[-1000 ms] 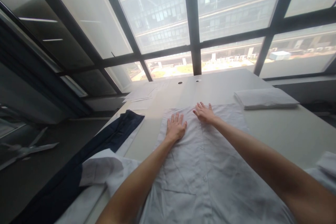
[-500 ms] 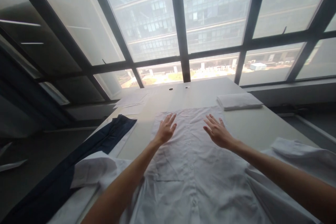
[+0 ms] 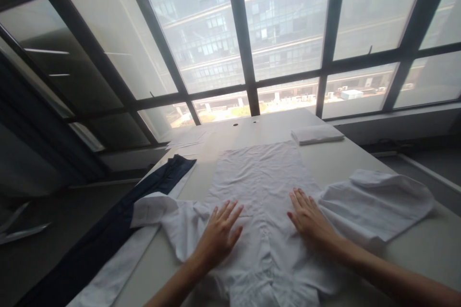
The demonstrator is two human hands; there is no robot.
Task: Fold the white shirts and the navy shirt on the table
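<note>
A white button-up shirt (image 3: pixel 257 177) lies front side up across the table, its hem toward the window and its collar end near me, bunched in folds. Its sleeves reach out to both sides. My left hand (image 3: pixel 220 234) rests on the shirt's left half beside the pocket, fingers spread. On the right half, my right hand (image 3: pixel 309 215) lies flat with its fingers stretched out. Neither hand grips the cloth. A line of buttons runs down the middle between the hands. Small wrinkles show over the shirt body.
Dark navy trousers (image 3: pixel 122 220) lie along the table's left edge, over white cloth. A folded white cloth (image 3: pixel 317 134) sits at the back right. White sheets (image 3: pixel 189 140) lie at the back left. The table (image 3: pixel 234 135) reaches to tall windows.
Both hands have slid back toward me over the shirt, from near its hem to about the pocket. The view has shifted, showing more of the sleeves and collar end.
</note>
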